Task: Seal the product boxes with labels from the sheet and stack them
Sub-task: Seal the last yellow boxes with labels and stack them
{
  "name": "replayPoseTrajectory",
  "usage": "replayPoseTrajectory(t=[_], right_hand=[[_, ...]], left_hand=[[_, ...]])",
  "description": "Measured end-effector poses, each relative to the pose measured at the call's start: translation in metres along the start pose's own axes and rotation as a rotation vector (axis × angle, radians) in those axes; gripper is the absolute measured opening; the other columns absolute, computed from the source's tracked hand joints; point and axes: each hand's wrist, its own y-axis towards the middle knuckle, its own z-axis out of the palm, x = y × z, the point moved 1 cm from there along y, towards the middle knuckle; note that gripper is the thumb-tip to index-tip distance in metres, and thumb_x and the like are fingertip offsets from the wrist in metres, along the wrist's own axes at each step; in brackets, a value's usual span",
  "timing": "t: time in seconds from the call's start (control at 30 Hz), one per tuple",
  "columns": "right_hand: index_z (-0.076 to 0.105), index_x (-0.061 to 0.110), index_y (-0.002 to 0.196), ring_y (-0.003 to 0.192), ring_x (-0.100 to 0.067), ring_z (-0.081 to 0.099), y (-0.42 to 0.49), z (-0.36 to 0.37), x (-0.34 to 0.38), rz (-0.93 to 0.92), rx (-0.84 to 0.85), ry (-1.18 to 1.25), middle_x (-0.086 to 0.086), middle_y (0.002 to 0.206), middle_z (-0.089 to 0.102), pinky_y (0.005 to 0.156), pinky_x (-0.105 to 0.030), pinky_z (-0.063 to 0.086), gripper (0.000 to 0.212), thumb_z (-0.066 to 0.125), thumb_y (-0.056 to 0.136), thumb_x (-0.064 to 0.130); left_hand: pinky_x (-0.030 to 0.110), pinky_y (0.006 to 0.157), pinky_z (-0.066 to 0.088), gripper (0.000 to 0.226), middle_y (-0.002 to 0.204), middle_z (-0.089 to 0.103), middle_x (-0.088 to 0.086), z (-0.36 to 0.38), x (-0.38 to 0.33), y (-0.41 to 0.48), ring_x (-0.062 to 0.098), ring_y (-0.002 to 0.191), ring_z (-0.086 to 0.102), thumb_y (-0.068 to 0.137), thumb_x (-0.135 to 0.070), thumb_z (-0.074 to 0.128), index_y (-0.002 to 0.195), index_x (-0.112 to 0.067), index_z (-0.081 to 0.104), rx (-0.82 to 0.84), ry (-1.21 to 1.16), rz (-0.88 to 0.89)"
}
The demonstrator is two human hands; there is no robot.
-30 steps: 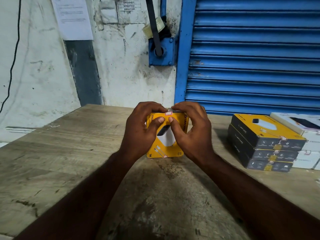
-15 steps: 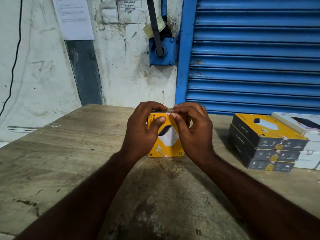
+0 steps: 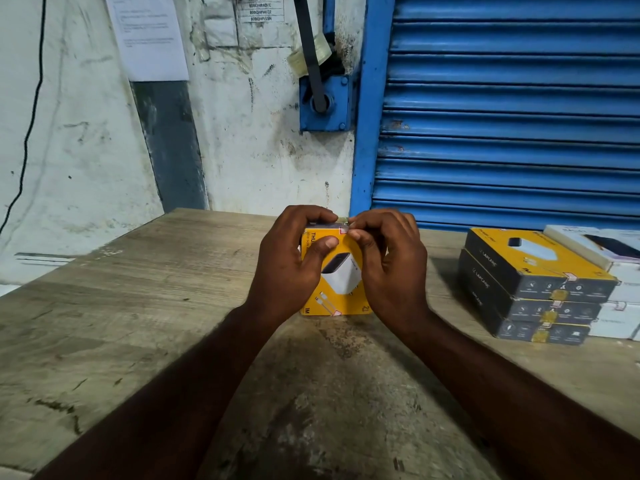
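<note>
On the worn wooden table [image 3: 166,327], near its middle, two bare forearms reach in from the near edge and meet around a yellow box [image 3: 341,282] that stands on its edge, its printed face turned toward the camera. The left hand [image 3: 289,271] grips the box's left side: its fingers curl over the top and its thumb presses flat on the yellow face. The right hand [image 3: 393,271] wraps the right side with curled fingers, and its thumb and forefinger pinch a small label [image 3: 344,230] at the box's top front edge, just beside the left fingertips. The box's lower edge rests on the table between the two wrists.

Farther right, well apart from the hands, a stack of three yellow-and-black boxes [image 3: 530,292] lies flat, with white boxes [image 3: 620,306] touching it on the far side. Behind the table stand a blue shutter [image 3: 512,116] and a scuffed white wall [image 3: 86,150].
</note>
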Motion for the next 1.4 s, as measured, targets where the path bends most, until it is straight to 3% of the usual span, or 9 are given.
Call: replayPoseTrajectory(t=[0.13,0.3,0.53,0.93,1.4], right_hand=[[0.065,0.011,0.101,0.095,-0.017,0.06,0.0001,-0.0002,0.0004,0.066,-0.017,0.059,0.0,0.097,0.066,0.08,-0.033,0.048,0.006,0.06,0.099,0.01],[0.065,0.012,0.114,0.106,-0.012,0.056,0.0012,-0.0014,-0.0012,0.054,0.06,0.018,0.006,0.109,0.063,0.09,-0.017,0.04,0.018,0.068,0.097,0.016],[0.074,0.009,0.102,0.104,-0.015,0.06,0.0034,-0.0017,-0.0043,-0.013,0.023,-0.009,-0.002,0.105,0.069,0.09,-0.028,0.045,0.01,0.068,0.095,0.013],[0.075,0.011,0.093,0.091,-0.011,0.06,0.0022,-0.0003,-0.0008,0.036,-0.01,0.055,0.003,0.092,0.07,0.081,-0.026,0.044,0.008,0.069,0.093,0.005],[0.073,0.009,0.094,0.096,-0.01,0.062,0.0,0.0023,0.0024,0.102,-0.012,0.102,0.002,0.095,0.07,0.081,-0.031,0.05,0.009,0.066,0.094,0.004]], left_hand=[[0.026,0.084,0.054,0.028,0.113,0.067,-0.005,-0.0004,0.0042,0.0003,0.009,0.104,0.065,0.091,-0.011,0.071,0.115,-0.022,0.061,-0.014,-0.009,-0.051],[0.03,0.084,0.055,0.026,0.112,0.067,-0.004,-0.0014,0.005,0.0001,0.014,0.104,0.066,0.091,-0.012,0.07,0.114,-0.02,0.061,-0.032,-0.04,-0.068],[0.026,0.085,0.055,0.029,0.112,0.067,-0.004,-0.0008,0.0028,0.0,0.012,0.103,0.065,0.089,-0.01,0.069,0.114,-0.021,0.06,-0.025,-0.071,-0.065],[0.029,0.086,0.055,0.025,0.112,0.067,-0.003,-0.0004,0.0034,-0.0002,0.01,0.104,0.065,0.09,-0.014,0.068,0.113,-0.022,0.061,-0.02,-0.028,-0.029],[0.029,0.085,0.054,0.026,0.112,0.067,-0.002,0.0001,0.0045,-0.0005,0.011,0.104,0.065,0.091,-0.011,0.068,0.113,-0.021,0.062,-0.014,-0.029,-0.018]])
